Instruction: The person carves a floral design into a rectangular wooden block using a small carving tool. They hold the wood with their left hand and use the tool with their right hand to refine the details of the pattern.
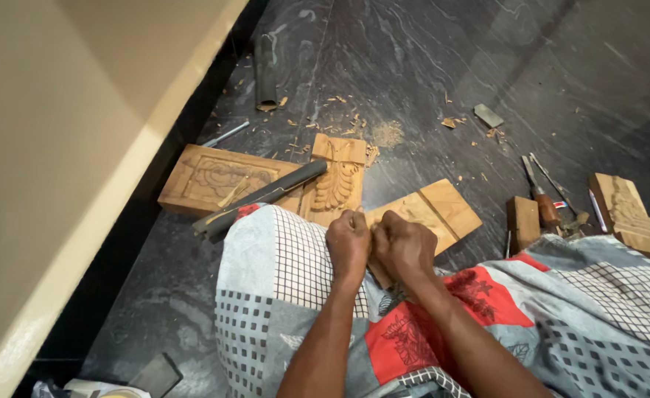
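Note:
My left hand [348,243] and my right hand [402,247] are both closed into fists, side by side, pressed down on a flat wooden panel [443,210] that rests on the floor in front of my knee. What the fists hold is hidden; a thin tool may be between them, I cannot tell. Just beyond the left hand stands a small carved leaf-pattern block [336,180]. A dark rod [262,197] lies across a larger carved plank [218,177] to the left. My legs are covered by a patterned grey and red cloth [288,287].
A dark marble floor with wood chips and sawdust [388,134]. Chisels [542,191], a small wood block [524,221] and a carved piece [627,214] lie at the right. A dark tube [266,74] and metal tool [225,134] lie near the cream wall [60,147].

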